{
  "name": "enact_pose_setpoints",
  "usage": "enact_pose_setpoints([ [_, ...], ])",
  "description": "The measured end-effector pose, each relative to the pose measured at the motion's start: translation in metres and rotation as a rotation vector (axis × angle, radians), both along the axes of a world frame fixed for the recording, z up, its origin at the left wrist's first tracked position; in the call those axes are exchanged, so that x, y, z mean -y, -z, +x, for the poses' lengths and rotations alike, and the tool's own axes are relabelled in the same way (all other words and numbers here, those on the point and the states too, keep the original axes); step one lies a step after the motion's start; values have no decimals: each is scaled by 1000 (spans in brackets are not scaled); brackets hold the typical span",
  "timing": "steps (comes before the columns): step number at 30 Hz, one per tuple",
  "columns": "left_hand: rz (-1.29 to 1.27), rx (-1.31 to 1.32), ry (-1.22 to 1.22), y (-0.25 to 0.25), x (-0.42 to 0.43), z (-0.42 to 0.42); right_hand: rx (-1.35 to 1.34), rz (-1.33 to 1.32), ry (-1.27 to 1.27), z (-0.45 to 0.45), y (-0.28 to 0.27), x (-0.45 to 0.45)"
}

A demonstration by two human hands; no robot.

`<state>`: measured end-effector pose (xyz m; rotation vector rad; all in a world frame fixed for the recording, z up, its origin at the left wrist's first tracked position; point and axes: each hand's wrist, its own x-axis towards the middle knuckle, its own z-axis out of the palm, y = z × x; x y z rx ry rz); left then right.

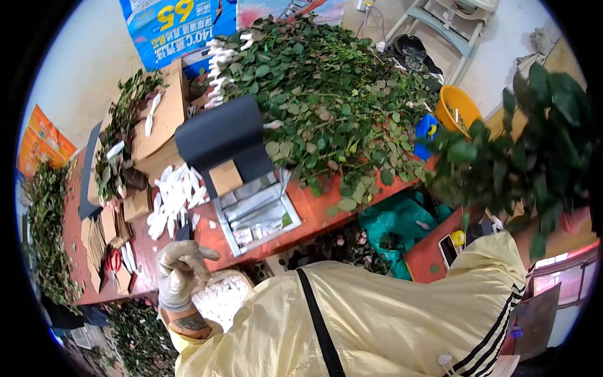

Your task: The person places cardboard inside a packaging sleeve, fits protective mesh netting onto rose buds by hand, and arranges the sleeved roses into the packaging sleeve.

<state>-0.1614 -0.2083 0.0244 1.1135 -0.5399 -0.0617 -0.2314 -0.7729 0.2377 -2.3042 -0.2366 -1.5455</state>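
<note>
leafy bunch (545,151) (blurred), far from left hand (178,273)

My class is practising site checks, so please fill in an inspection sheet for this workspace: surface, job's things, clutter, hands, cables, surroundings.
Surface: red table, much of it covered.
Job's things: leafy stems heaped across the table; another leafy bunch at far right.
Clutter: loose white pieces piled beside a dark panel; red-handled scissors near cardboard pieces.
Hands: left hand gloved, fingers curled, nothing visibly held; right hand not clearly visible, its sleeve stretching towards the leafy bunch.
Cables: thin cord at a wall plug, beyond the stems.
Surroundings: blue poster; orange basin; green plastic bag.
</note>
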Motion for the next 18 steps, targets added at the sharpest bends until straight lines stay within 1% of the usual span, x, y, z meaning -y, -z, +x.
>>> enact_pose_setpoints([
  [2,-64,-41,43,13,-6,-21,-102,-8,-33,-16,8,-35],
  [5,-67,-130,123,17,-4,-52,-281,-5,-121,-36,29,-91],
  [8,-31,-123,139,9,11,-71,-496,14,-236,-47,68,-149],
  [11,43,-92,122,-12,18,-79,-703,25,-381,-49,116,-205],
  [13,62,63,-56,-17,7,-80,-810,10,-466,-50,148,-240],
  [14,23,190,-168,-22,1,-78,-853,-1,-504,-49,164,-259],
  [16,121,284,-528,-46,-21,-88,-886,-64,-551,-48,190,-295],
  [18,349,514,-802,-71,-43,-94,-898,-151,-555,-44,206,-329],
])
